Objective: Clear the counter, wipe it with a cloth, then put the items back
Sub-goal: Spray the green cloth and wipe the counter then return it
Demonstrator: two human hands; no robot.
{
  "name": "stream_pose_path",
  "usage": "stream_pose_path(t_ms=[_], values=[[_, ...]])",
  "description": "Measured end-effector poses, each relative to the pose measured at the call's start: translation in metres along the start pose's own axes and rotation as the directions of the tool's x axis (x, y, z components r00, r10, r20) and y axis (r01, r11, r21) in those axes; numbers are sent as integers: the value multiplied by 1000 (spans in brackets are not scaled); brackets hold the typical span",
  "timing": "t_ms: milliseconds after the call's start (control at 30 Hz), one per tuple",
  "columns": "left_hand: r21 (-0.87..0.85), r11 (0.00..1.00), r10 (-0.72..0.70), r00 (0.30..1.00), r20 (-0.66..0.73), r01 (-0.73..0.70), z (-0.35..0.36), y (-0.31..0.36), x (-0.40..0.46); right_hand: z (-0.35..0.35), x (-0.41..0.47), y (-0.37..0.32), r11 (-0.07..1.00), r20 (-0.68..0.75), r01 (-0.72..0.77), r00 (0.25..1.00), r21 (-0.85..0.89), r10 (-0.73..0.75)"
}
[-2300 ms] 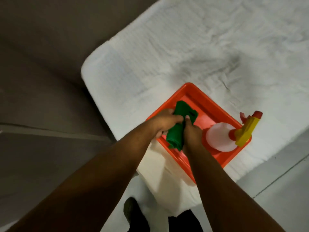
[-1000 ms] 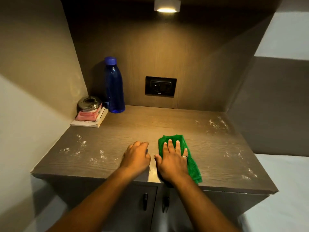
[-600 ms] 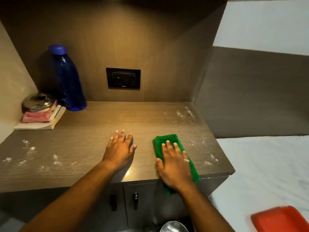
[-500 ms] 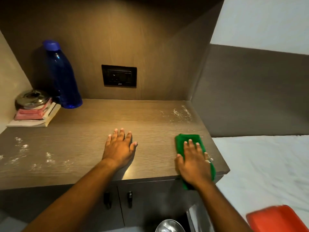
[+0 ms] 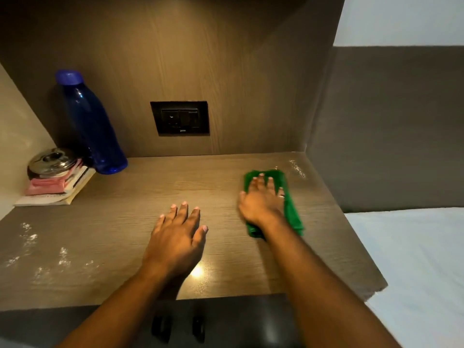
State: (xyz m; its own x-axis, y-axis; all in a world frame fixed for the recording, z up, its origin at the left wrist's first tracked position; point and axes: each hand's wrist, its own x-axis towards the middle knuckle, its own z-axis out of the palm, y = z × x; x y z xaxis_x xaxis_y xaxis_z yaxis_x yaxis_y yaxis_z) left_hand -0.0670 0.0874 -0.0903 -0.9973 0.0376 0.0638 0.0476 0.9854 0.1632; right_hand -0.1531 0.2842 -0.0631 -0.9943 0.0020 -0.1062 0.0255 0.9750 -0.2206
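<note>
- Counter (image 5: 130, 222): brown wood-grain top set in an alcove; both hands rest on it.
- Right hand (image 5: 262, 200): palm down, fingers spread flat, pressing on the green cloth; it grips nothing. A ring shows on one finger.
- Green cloth (image 5: 291, 212): folded, lying flat on the counter under the right hand, its edges showing beyond the fingertips, along the outer side of the hand and behind the wrist.
- Left hand (image 5: 177, 243): palm down on the bare counter, fingers slightly apart, holding nothing; it lies inward of the right hand and nearer the front edge.
- White specks (image 5: 297, 168): a streak just beyond the cloth, toward the back right corner; more specks (image 5: 37, 252) well to the outer side of the left hand.
- Blue bottle (image 5: 88, 124): upright, capped, far beyond the left hand in the back left corner.
- Steel lidded container (image 5: 50, 162): just beside the bottle, sitting on a pink item (image 5: 47, 185) stacked on a book (image 5: 57, 195).
- Black socket plate (image 5: 179, 118): on the back wall, beyond both hands.
- Cabinet handles (image 5: 179, 327): two dark handles below the counter's front edge, between the forearms.
- White bed (image 5: 414, 267): to the outer side of the right arm.
</note>
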Motion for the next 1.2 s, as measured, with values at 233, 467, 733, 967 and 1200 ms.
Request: stream_pose_path(t_ms=[233,467,733,967,1200], values=[[26,1000,-6,1000,26,5,-5,2,2,17,-53,26,962,-30,274,961,-17,-274],[32,999,7,999,41,-9,-5,2,2,-11,-6,103,999,-93,-43,995,-24,41],[31,999,9,1000,-4,-9,1,-1,3,-21,94,55,975,-65,-222,973,21,223],[-2,999,-42,999,6,42,-3,-1,4,15,50,-49,928,32,370,929,-42,-368],[18,994,-106,994,22,106,-10,3,4,-24,68,99,987,-20,144,989,-69,-146]])
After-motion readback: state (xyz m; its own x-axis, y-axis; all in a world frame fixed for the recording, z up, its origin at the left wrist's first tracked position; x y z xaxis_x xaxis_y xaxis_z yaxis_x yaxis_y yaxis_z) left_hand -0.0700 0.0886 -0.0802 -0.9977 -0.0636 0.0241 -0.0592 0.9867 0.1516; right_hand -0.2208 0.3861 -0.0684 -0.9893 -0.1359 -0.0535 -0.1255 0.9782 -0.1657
